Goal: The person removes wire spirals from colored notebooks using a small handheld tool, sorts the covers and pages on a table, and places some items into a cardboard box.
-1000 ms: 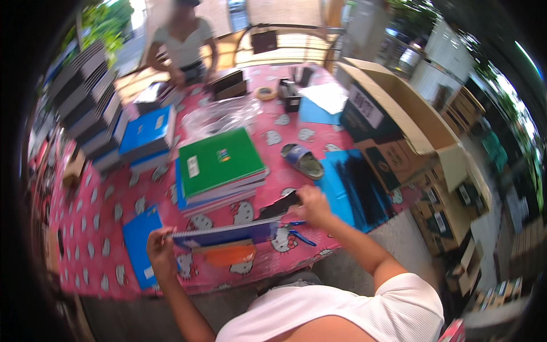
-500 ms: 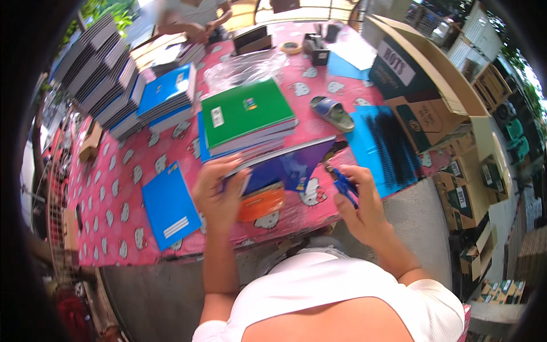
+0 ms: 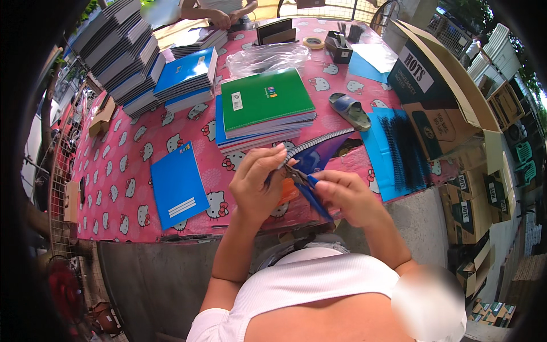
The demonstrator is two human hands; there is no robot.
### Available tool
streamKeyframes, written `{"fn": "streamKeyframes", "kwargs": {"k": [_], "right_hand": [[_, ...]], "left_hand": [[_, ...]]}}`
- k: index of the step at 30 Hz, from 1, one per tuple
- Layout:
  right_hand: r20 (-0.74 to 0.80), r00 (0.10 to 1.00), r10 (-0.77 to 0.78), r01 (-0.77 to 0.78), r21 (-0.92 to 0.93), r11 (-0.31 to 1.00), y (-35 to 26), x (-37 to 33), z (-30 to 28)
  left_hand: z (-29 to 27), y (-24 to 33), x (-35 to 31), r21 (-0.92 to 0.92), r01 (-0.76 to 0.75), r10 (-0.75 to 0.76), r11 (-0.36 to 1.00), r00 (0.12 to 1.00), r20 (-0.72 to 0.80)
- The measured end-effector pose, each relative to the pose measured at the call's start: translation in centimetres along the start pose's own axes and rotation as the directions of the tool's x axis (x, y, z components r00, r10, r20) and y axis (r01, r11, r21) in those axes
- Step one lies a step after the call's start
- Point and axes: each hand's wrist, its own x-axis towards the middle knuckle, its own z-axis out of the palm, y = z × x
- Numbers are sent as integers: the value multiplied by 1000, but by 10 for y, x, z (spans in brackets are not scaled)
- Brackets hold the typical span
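Observation:
My left hand [image 3: 255, 183] is closed around the end of a purple-blue spiral notebook [image 3: 326, 153], its wire coil facing up and slanting away to the right. In my right hand [image 3: 346, 195] are blue-handled pliers [image 3: 311, 180]; their metal jaws are at the near end of the coil, beside my left fingers. Whether the jaws grip the wire I cannot tell. Just beyond lies a stack of notebooks topped by a green one [image 3: 268, 101]. Partly hidden under the held notebook is an orange thing [image 3: 287, 191]. A single blue notebook [image 3: 179, 185] lies flat to the left.
Tall notebook stacks [image 3: 122, 57] stand at the far left of the pink tablecloth [image 3: 128, 188]. A slipper [image 3: 350, 111], black coils on blue sheets [image 3: 403, 145], clear plastic [image 3: 265, 60] and a tape roll [image 3: 313, 43] lie beyond. Cardboard boxes [image 3: 441, 122] line the right. Another person's hands [image 3: 222, 20] are across the table.
The pliers have moved left to the notebook's coil, meeting my left hand. The notebook has turned so its coil shows. My view has shifted slightly.

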Motion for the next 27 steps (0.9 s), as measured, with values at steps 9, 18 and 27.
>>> {"fn": "streamKeyframes", "kwargs": {"k": [9, 18, 27], "right_hand": [[-204, 978, 31, -80, -240, 967, 123, -18, -11], [-118, 933, -339, 191, -636, 747, 156, 70, -3], [441, 800, -407, 592, -692, 413, 122, 226, 143]], "left_hand": [[-92, 5, 13, 91, 414, -298, 906, 774, -559], [-264, -23, 49, 865, 52, 534, 499, 767, -354], [-192, -185, -43, 970, 243, -681, -25, 705, -195]]}}
